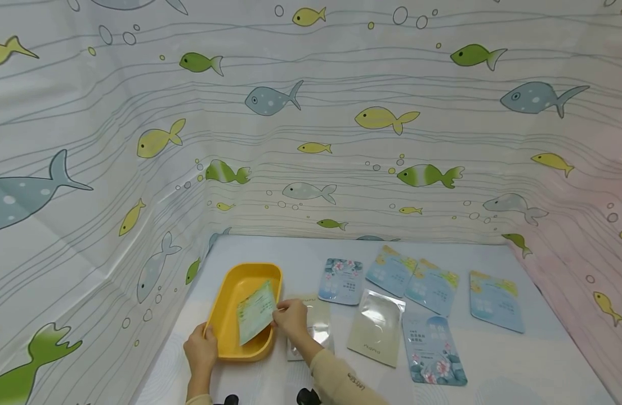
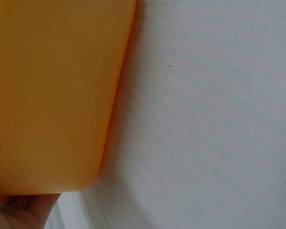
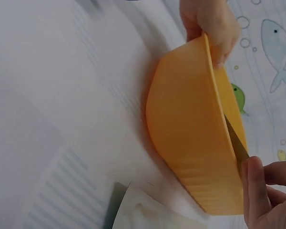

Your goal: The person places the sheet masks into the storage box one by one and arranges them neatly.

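Note:
A yellow plastic basin (image 1: 229, 289) stands on the left of the table. My left hand (image 1: 201, 349) grips its near left rim, thumb over the edge; in the right wrist view that left hand (image 3: 213, 26) holds the rim from the far side. A light green flat packet (image 1: 256, 314) lies tilted inside the basin. My right hand (image 1: 291, 320) pinches its right edge between thumb and fingertips, just over the basin's right rim. Only the basin's outer wall (image 2: 62, 95) and part of the left hand (image 2: 31, 212) show in the left wrist view.
A silver-beige packet (image 1: 318, 320) lies beside the basin, partly under my right forearm. Another silver-beige packet (image 1: 376, 329) is further right. Blue floral packets (image 1: 341, 281) and several blue-yellow packets (image 1: 495, 301) are spread across the table. A fish-print curtain (image 1: 341, 135) surrounds it.

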A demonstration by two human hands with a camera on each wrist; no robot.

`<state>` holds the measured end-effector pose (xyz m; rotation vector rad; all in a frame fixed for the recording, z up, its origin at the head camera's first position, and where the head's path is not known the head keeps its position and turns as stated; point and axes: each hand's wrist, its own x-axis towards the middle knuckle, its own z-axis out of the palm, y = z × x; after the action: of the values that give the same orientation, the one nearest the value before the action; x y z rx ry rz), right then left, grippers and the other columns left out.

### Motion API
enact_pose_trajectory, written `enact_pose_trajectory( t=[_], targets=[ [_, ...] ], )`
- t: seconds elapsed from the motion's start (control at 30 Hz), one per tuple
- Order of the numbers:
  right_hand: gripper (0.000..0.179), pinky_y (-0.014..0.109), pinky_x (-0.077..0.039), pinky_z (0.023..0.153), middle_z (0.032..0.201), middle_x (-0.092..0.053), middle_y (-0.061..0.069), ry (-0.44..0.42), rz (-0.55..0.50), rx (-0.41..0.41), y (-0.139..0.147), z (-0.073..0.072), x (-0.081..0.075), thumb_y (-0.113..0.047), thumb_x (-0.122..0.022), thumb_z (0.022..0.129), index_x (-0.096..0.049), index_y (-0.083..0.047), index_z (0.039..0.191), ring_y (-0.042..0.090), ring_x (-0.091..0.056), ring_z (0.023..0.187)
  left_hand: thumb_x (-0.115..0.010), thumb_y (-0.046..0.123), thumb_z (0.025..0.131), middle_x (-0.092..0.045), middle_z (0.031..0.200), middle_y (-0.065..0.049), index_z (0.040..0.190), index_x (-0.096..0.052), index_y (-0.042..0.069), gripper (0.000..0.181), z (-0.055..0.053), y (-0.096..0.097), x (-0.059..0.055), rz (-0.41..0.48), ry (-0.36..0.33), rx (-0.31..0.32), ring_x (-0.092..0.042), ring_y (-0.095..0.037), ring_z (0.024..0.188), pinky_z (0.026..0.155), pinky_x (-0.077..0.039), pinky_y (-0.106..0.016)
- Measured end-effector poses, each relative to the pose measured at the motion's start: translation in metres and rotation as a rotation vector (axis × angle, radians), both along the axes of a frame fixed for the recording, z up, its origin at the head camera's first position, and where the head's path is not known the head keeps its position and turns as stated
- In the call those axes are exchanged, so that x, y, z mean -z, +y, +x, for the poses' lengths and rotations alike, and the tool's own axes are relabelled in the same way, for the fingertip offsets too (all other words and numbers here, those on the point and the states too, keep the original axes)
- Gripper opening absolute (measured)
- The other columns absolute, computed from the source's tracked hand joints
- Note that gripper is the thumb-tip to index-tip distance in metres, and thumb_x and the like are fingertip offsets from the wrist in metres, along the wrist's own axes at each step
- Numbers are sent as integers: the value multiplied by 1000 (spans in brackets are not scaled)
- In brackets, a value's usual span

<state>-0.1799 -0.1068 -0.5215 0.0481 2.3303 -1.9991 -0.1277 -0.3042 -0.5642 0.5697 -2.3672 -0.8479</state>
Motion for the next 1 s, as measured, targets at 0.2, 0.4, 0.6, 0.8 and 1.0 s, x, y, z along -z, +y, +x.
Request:
enact_pose_trajectory(
  t=[0.2, 0.4, 0.6, 0.8, 1.0],
  targets=[
    [11, 17, -44, 42, 59, -66, 4, 115, 198, -76, 0, 4, 3, 3, -67, 73, -71, 7, 83, 10, -57, 41, -53, -5, 87, -61, 94, -37, 99, -59, -20, 20, -1, 0, 0, -8, 8, -6, -57, -56, 85, 76, -44, -60],
    [5, 14, -33, 42, 57, -58, -5, 311, 425, -147, -7, 10, 13, -4, -68, 75, -72, -1, 77, -1, -41, 48, -53, -4, 88, -61, 95, -37, 100, -59, -20, 21, -1, 1, -1, -4, -9, -10, -57, -56, 87, 77, -43, -60],
    [16, 15, -29, 42, 50, -46, -11, 459, 632, -184, -14, 15, 21, -10, -72, 75, -63, -10, 62, 1, -38, 49, -53, -5, 87, -61, 95, -38, 100, -59, -20, 21, 0, 2, -1, -1, -2, -6, -56, -57, 86, 77, -43, -61],
    [3, 22, -42, 47, 63, -64, -6, 487, 807, -239, -17, 20, 22, -15, -74, 74, -73, -13, 75, 10, -58, 57, -52, -4, 87, -61, 95, -38, 100, -59, -20, 21, 0, 2, -3, -3, -3, -6, -56, -57, 87, 77, -43, -61],
    [2, 25, -43, 47, 67, -66, -6, 443, 916, -305, -21, 19, 18, -17, -73, 74, -74, -17, 76, 13, -60, 58, -52, -4, 88, -60, 97, -38, 101, -58, -20, 22, 2, 3, -4, 5, -23, -10, -56, -58, 88, 78, -43, -61]
  ],
)
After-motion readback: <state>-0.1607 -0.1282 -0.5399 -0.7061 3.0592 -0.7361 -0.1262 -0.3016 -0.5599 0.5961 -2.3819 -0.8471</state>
